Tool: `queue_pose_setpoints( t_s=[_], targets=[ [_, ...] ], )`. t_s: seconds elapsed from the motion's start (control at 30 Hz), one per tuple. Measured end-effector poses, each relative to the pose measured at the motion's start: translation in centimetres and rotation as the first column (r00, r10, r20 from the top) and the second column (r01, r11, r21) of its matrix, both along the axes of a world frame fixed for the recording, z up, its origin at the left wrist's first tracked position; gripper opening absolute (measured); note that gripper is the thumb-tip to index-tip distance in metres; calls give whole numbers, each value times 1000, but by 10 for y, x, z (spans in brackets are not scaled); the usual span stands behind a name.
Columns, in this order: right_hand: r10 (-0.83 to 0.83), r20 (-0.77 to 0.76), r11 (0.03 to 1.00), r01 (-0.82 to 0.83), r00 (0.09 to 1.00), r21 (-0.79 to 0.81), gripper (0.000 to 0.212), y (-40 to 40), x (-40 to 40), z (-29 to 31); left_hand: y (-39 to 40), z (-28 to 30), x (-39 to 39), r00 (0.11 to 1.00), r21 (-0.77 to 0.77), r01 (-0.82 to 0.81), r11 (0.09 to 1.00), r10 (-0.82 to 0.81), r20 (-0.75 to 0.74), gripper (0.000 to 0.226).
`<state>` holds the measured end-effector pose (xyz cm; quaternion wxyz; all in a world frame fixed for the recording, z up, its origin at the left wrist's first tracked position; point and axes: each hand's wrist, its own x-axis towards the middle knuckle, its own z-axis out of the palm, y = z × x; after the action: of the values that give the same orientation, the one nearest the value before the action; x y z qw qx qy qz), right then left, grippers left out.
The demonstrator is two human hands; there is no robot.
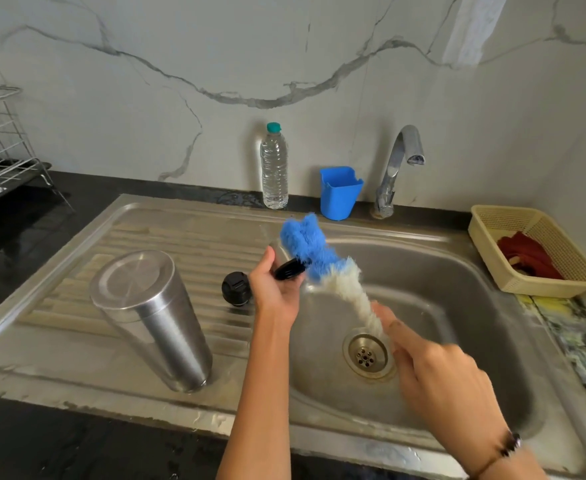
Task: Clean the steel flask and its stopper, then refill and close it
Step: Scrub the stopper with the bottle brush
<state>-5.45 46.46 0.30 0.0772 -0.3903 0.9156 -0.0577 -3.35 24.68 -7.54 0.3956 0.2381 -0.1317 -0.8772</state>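
Brushed steel flask (153, 320) stands inverted; left hand (277, 289) and right hand (436, 379) grips clamp the brush (319, 258).

A dark desk (87, 441) carries a steel sink (187, 216). On its ribbed drainboard the steel flask (153, 320) stands inverted, the black stopper (235, 288) just beside it. Behind stand a water bottle (274, 168) and blue cup (340, 194); a yellow basket (492, 244) sits right.

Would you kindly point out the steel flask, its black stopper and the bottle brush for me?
steel flask (161, 327): head view, on its brushed side wall.
black stopper (235, 288): head view, on its round top.
bottle brush (303, 242): head view, on the blue bristles.
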Motion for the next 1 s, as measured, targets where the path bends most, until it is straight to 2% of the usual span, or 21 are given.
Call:
queue_pose_setpoints(
  t_s=[0.13, 0.23, 0.3, 0.4, 0.5, 0.6, 0.73, 0.83, 0.9, 1.0],
  targets=[
    [1, 19, 993, 2, 1000, -116, 58, -10, -14, -3, 9, 2, -2, 995, -23, 77, 997, -78, -69, 33],
    [7, 66, 977, 7, 998, -215, 64, -2, -13, -3, 6, 6, 1, 991, -125, 96, 987, -106, -76, 50],
    [2, 46, 967, 10, 999, -255, 72, 8, -14, -3, 3, 9, 1, 994, -178, 76, 981, -88, -62, 46],
    [-23, 66, 982, 35, 998, -188, 65, 15, -9, -2, 0, 6, 3, 997, -151, 26, 988, -37, -70, 31],
    [-26, 38, 991, 31, 999, -129, 58, 7, -5, -2, 5, 5, 3, 999, -125, 33, 992, -37, -28, 36],
    [-30, 31, 990, 34, 999, -136, 52, -5, -13, -3, 11, 5, 1, 999, -92, 50, 995, -49, 10, 34],
    [-8, 40, 998, 10, 999, -59, 56, 6, -7, -3, 6, 2, 5, 1000, -80, 16, 997, -14, 26, 20],
    [10, 31, 1000, -10, 999, -9, 57, 14, 4, 0, 2, -1, 6, 998, -88, -6, 996, 12, 62, 18],
    [-6, 1, 1000, 6, 1000, 3, 60, 5, -1, 1, 6, 2, 2, 997, -119, 33, 992, -24, 77, 19],
    [-13, -8, 999, 12, 1000, -42, 59, -11, -13, 0, 13, 5, -1, 997, -115, 65, 991, -60, 52, 25]
  ],
)
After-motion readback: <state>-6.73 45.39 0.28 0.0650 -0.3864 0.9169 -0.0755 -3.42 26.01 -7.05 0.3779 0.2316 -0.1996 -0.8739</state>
